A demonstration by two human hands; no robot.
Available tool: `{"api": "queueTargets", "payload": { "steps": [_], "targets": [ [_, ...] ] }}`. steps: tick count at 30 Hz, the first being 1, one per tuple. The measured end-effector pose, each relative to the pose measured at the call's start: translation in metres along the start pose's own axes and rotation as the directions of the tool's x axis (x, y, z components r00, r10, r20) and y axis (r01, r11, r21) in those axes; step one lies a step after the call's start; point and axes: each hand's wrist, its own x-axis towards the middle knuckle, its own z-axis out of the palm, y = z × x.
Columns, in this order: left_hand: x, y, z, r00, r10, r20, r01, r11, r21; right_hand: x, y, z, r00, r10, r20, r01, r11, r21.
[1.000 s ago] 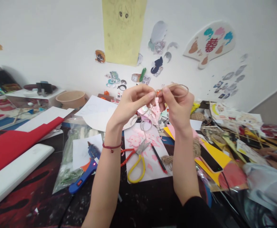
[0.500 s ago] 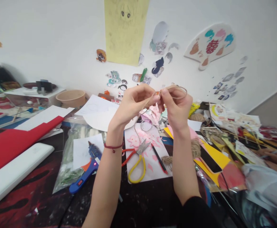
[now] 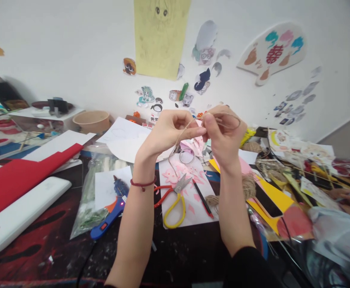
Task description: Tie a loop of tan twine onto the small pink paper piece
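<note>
Both hands are raised above the table in the head view. My left hand [image 3: 171, 130] pinches a strand of jute twine [image 3: 189, 130] between thumb and fingers. My right hand [image 3: 224, 134] grips the same twine at a small loop [image 3: 230, 120] that stands above its fingers. A loose end of the twine droops past my left hand toward the paper. Below the hands, a thin wire ring [image 3: 187, 156] lies on a pink-patterned sheet [image 3: 175, 208], and neither hand touches it. Part of the twine is hidden by my fingers.
On the pink sheet lie yellow-handled scissors [image 3: 175, 204] and a pencil [image 3: 203, 203]. Red pliers [image 3: 163, 196] overlap its edge. A blue glue gun [image 3: 109, 218] sits left, a twine bundle [image 3: 248, 186] right. Papers crowd the table; a person's hand [image 3: 349, 202] is far right.
The twine loop has shifted slightly, and my hands have moved a little to the right. More of the strand now shows between them. The view has tilted slightly.
</note>
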Motion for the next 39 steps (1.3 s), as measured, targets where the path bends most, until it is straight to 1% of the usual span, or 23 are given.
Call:
{"api": "queueTargets", "payload": {
  "steps": [4, 8, 12, 15, 19, 24, 27, 30, 35, 37, 39],
  "targets": [
    [-0.003, 0.005, -0.007, 0.999, 0.037, 0.021, -0.04, 0.989, 0.139, -0.001, -0.002, 0.0, 0.997, 0.018, 0.075, -0.017, 1.0, -0.008],
    [-0.005, 0.014, -0.011, 0.995, 0.089, 0.044, -0.098, 0.952, 0.289, -0.001, 0.001, -0.002, 0.99, 0.003, 0.144, -0.002, 1.0, -0.006],
    [-0.006, 0.019, -0.01, 0.99, 0.137, 0.025, -0.137, 0.921, 0.366, 0.001, 0.005, -0.008, 0.975, 0.023, 0.219, -0.031, 0.999, 0.032],
    [-0.006, 0.021, -0.008, 0.989, 0.149, 0.011, -0.139, 0.888, 0.439, 0.003, 0.005, -0.014, 0.961, 0.025, 0.276, -0.038, 0.998, 0.042],
    [-0.006, 0.022, -0.006, 0.985, 0.171, 0.034, -0.165, 0.85, 0.5, 0.004, 0.005, -0.021, 0.942, 0.016, 0.335, -0.018, 1.0, 0.002],
    [-0.006, 0.023, -0.005, 0.984, 0.173, 0.036, -0.163, 0.813, 0.558, 0.004, 0.006, -0.028, 0.924, 0.052, 0.378, -0.036, 0.998, -0.049],
    [-0.005, 0.025, -0.005, 0.984, 0.174, 0.037, -0.163, 0.801, 0.576, 0.004, 0.006, -0.031, 0.916, 0.076, 0.393, -0.055, 0.996, -0.065],
    [-0.006, 0.028, -0.004, 0.985, 0.17, 0.022, -0.153, 0.811, 0.565, 0.005, 0.008, -0.034, 0.918, 0.087, 0.387, -0.057, 0.995, -0.087],
    [-0.006, 0.031, -0.001, 0.997, 0.08, 0.004, -0.071, 0.859, 0.507, 0.006, 0.012, -0.036, 0.927, 0.074, 0.368, -0.032, 0.992, -0.118],
    [-0.006, 0.03, -0.001, 0.997, 0.071, -0.002, -0.062, 0.881, 0.469, 0.006, 0.012, -0.036, 0.93, 0.077, 0.36, -0.031, 0.991, -0.13],
    [-0.005, 0.028, -0.002, 0.997, 0.083, 0.003, -0.077, 0.901, 0.426, 0.006, 0.01, -0.036, 0.935, 0.093, 0.343, -0.044, 0.988, -0.147]
  ]
}}
